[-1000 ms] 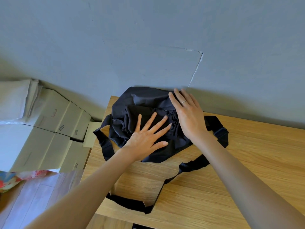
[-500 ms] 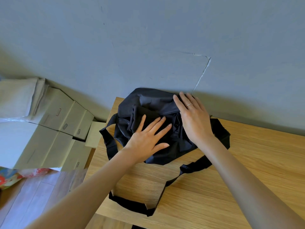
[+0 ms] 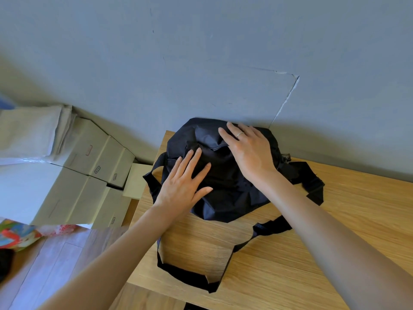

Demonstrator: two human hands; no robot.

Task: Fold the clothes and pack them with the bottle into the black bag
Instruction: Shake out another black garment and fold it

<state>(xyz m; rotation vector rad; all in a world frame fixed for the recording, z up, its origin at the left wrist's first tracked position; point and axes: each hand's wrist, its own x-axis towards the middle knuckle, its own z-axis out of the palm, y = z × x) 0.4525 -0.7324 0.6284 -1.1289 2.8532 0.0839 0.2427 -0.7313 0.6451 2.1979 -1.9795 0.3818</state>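
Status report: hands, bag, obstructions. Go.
Left hand and right hand flat on bag, fingers straight. Bag bulging, on table against wall. Clothes, bottle not visible. Strap overhangs near edge.

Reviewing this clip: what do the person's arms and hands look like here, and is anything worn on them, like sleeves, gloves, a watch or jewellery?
Both forearms are bare as far as the frame shows: no sleeves, gloves, watch or bracelet. The right hand wears one thin, plain, silver-coloured ring on a finger. The left hand shows no jewellery. Fingernails look short and unpainted.
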